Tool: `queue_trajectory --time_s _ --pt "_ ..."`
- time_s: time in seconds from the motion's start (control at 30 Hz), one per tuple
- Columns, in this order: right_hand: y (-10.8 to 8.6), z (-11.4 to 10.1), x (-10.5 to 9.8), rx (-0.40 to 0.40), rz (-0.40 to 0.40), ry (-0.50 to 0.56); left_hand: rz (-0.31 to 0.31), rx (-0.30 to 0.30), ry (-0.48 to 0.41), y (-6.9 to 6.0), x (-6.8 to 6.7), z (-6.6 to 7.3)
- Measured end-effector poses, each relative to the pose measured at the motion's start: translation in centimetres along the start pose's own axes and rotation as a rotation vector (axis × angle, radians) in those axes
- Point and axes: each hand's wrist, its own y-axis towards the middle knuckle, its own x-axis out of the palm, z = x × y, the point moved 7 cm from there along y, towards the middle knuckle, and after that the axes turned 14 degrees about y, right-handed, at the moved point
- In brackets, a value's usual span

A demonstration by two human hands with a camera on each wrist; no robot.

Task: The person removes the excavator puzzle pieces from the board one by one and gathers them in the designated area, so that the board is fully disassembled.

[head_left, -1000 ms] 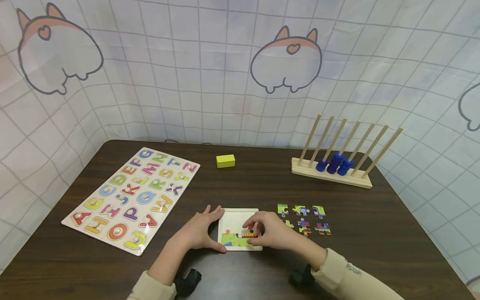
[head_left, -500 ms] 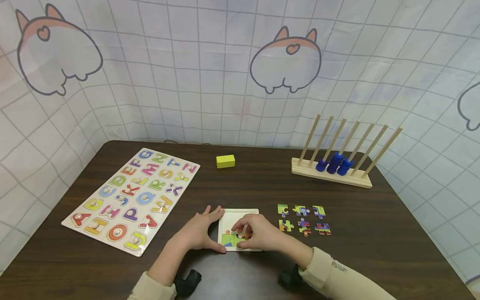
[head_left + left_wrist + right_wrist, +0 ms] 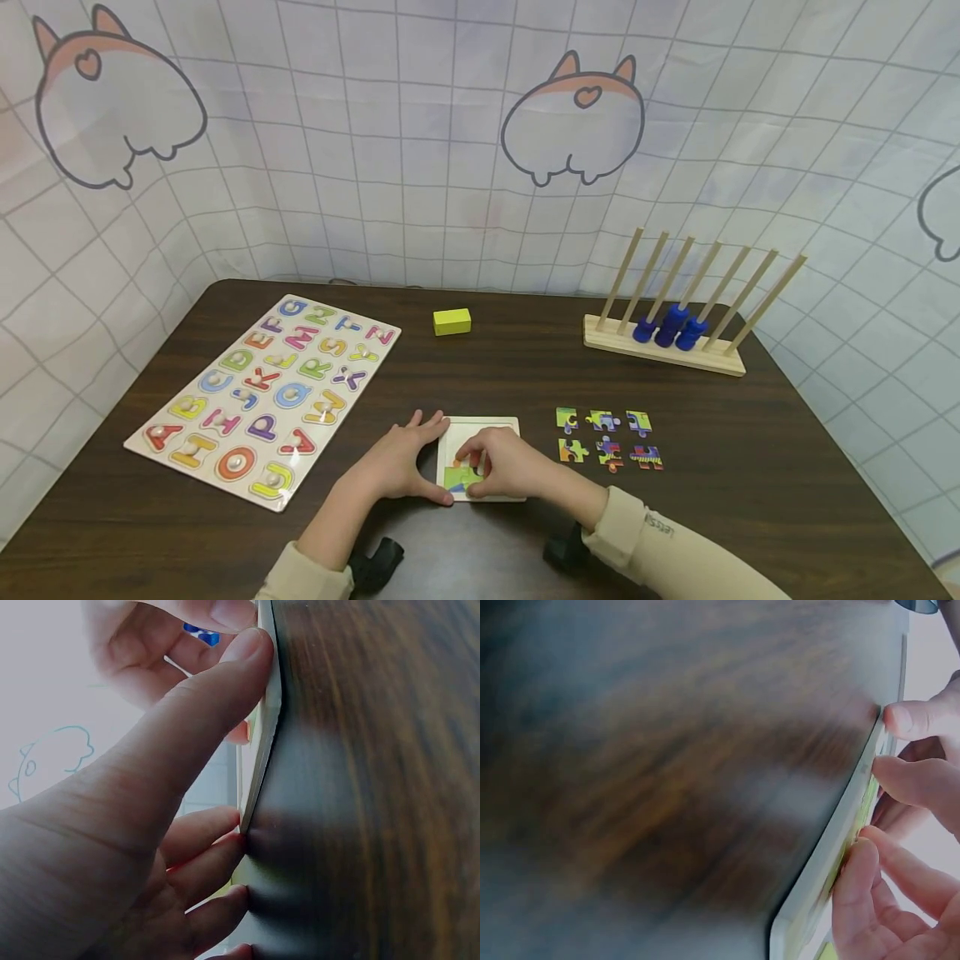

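Observation:
A small light-wood puzzle tray (image 3: 480,422) lies flat near the table's front. My left hand (image 3: 390,462) grips its left side, thumb at the near corner and fingers at the far one; in the left wrist view that hand (image 3: 135,795) has thumb and fingertips against the tray's edge (image 3: 262,742). Over the tray's near part, my right hand (image 3: 517,468) curls thumb and fingers around a puzzle piece, mostly hidden. Green pieces (image 3: 454,477) show beside its fingertips. In the right wrist view, the right hand (image 3: 900,885) touches inside the tray (image 3: 810,900).
Several loose puzzle pieces (image 3: 608,451) lie right of the tray. A letter board (image 3: 255,400) occupies the table's left side. A yellow block (image 3: 452,322) sits behind the tray, and a peg stand (image 3: 663,348) with blue beads stands at the back right. A patterned cloth surrounds the table.
My right hand has shifted left across the tray's lower pieces, uncovering loose pieces to the right that it partly hid. The left hand and the tray have stayed in place.

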Motion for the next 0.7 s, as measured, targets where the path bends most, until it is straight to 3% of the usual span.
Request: queue_trajectory --time_s 0.47,0.7 --pt "0.06 0.07 0.18 0.040 0.022 -0.032 0.005 0.014 0.011 -0.03 -0.12 0.18" --pt "-0.04 0.06 0.15 0.022 0.044 0.023 0.008 0.017 0.017 -0.02 -0.09 0.13"
